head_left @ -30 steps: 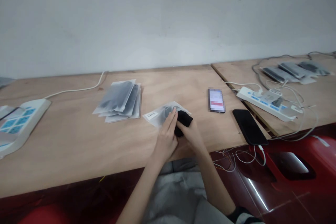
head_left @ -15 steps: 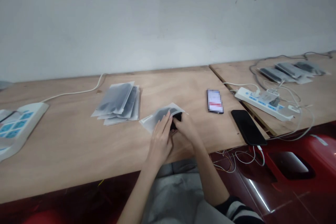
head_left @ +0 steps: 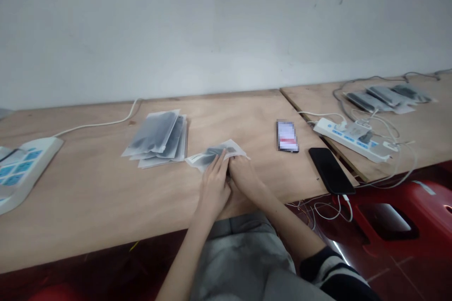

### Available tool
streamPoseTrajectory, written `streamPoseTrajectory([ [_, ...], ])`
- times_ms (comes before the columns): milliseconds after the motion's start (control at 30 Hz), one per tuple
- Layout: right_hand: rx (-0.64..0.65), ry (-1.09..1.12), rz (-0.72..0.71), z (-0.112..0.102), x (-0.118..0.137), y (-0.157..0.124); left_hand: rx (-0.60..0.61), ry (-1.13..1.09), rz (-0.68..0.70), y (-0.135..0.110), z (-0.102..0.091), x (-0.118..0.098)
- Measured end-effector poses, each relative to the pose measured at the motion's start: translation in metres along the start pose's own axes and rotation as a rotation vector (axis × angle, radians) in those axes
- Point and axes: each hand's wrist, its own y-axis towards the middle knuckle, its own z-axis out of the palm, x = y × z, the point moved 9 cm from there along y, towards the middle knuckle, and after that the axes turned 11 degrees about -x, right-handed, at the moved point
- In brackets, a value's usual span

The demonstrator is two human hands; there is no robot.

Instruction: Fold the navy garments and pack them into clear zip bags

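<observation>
A frosted zip bag [head_left: 201, 158] lies on the wooden table in front of me, with a dark shape showing through its translucent side. My left hand [head_left: 214, 179] grips the bag near its mouth, its long fingers laid together over the top layer. At the bag's right-hand opening, my right hand [head_left: 243, 172] is curled, its fingertips partly under the bag's edge. What it holds is mostly hidden; only a bit of black shows between the two hands. Left of the bag sits a stack of similar frosted bags [head_left: 155, 134] with dark contents.
A lit phone [head_left: 287, 136] and a black phone [head_left: 331, 170] on a white cable lie to the right. Power strips stand at the right [head_left: 349, 138] and far left [head_left: 31, 169]. More bagged dark items [head_left: 388, 96] lie at the back right. A red stool [head_left: 416, 207] is below.
My right hand has pushed left and turned into the bag's opening, so the black item it held is now largely covered. My left hand has stayed on the bag.
</observation>
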Motion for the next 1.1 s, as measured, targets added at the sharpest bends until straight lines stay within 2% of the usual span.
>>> streamPoseTrajectory([
  [100,-0.093,-0.090,-0.127,-0.010,0.018,-0.021,-0.014,0.005,-0.001,0.001,-0.003,0.011],
  [200,-0.278,-0.124,-0.290,-0.022,0.036,-0.054,0.058,-0.029,0.057,-0.001,-0.003,0.013],
  [267,-0.347,-0.111,-0.327,-0.024,0.036,-0.068,0.104,-0.053,0.077,-0.002,-0.004,0.014],
  [333,-0.356,-0.106,-0.355,-0.022,0.033,-0.073,0.116,-0.064,0.056,-0.001,-0.006,0.017],
  [467,-0.282,-0.119,-0.447,-0.009,0.031,-0.062,0.112,-0.081,0.064,-0.001,-0.007,0.013],
  [567,-0.210,-0.160,-0.396,-0.002,0.023,-0.049,0.108,-0.067,0.084,-0.003,-0.006,0.006],
  [733,-0.096,-0.233,-0.113,0.006,-0.006,-0.034,0.138,-0.014,0.116,-0.009,-0.001,-0.005],
  [867,-0.012,-0.257,-0.032,0.014,-0.008,-0.024,0.163,0.026,0.139,-0.010,0.004,-0.005],
  [967,0.015,-0.275,-0.032,0.019,-0.005,-0.018,0.081,0.041,0.164,-0.010,-0.006,-0.005],
  [1100,0.019,-0.278,-0.098,0.021,-0.005,-0.021,-0.149,0.010,0.169,-0.013,-0.035,-0.006],
])
